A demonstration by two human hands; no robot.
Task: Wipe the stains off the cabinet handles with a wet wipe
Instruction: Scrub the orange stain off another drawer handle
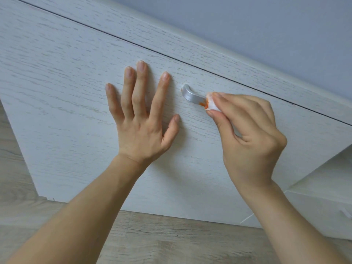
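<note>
A silver curved cabinet handle (191, 94) sits on a white wood-grain cabinet door (66, 77). Orange stain marks its lower right part, and a small orange trace shows at its upper left end. My right hand (249, 138) pinches a folded white wet wipe (211, 103) between thumb and fingers. The wipe presses on the handle's right end and carries orange smears. The handle's right end is hidden behind the wipe and fingers. My left hand (140, 119) lies flat on the door just left of the handle, fingers spread, holding nothing.
A dark gap (133, 43) runs above the door under the white cabinet top. A pale blue wall (266, 21) rises behind. Light wood-look floor (171, 239) lies below. A second white cabinet part (323, 197) stands at the lower right.
</note>
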